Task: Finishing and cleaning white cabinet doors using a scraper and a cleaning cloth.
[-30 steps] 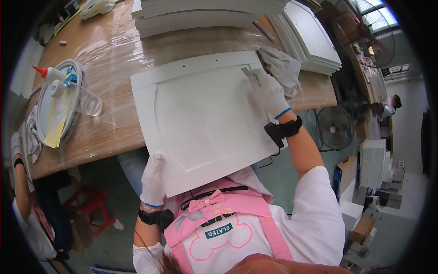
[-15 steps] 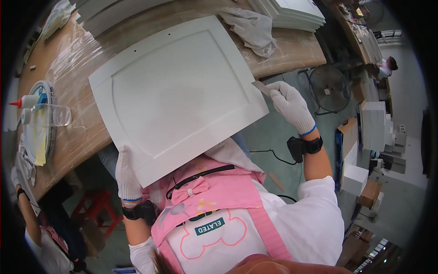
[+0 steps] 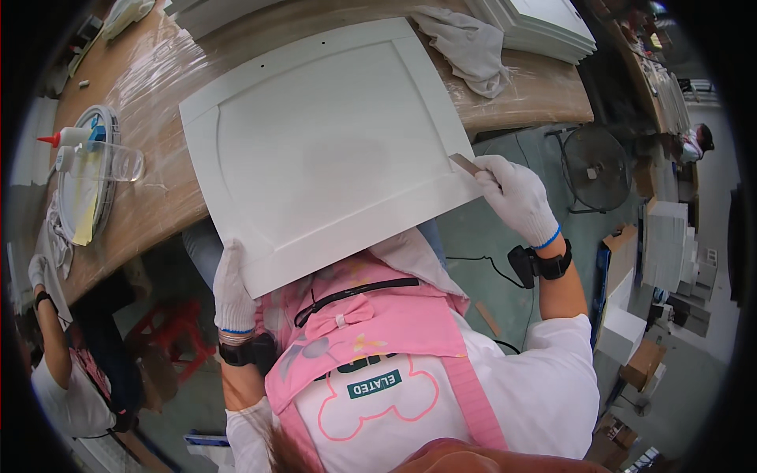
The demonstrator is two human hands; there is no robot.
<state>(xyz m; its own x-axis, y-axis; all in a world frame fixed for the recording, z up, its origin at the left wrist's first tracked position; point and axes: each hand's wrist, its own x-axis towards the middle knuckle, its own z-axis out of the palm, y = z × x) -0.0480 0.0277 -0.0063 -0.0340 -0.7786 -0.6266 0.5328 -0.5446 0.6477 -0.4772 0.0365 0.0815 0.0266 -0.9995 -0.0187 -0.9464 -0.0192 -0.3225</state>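
A white cabinet door panel (image 3: 331, 181) with a recessed middle and two small dark holes lies tilted, its far part over the table and its near edge by my pink apron. My gloved left hand (image 3: 234, 288) grips the near left corner; its fingers are partly hidden. In my gloved right hand (image 3: 516, 197), pinched between thumb and fingers, is a thin flat grey-brown strip (image 3: 464, 163); whether it is a blade or an abrasive I cannot tell. The strip's tip lies over the panel's right border, near the recess corner.
Film covers the brown table (image 3: 162, 201). At left, a round white tray (image 3: 110, 201) carries a red-tipped bottle (image 3: 75, 137) and a clear cup (image 3: 126, 163). Beyond lie a grey cloth (image 3: 469, 51) and stacked white panels (image 3: 536, 35). A floor fan (image 3: 597, 169) stands right; a co-worker (image 3: 67, 386), left.
My right hand has brought the strip from just beyond the panel's right edge onto its right border. My left hand keeps its hold at the corner. The whole view has shifted slightly.
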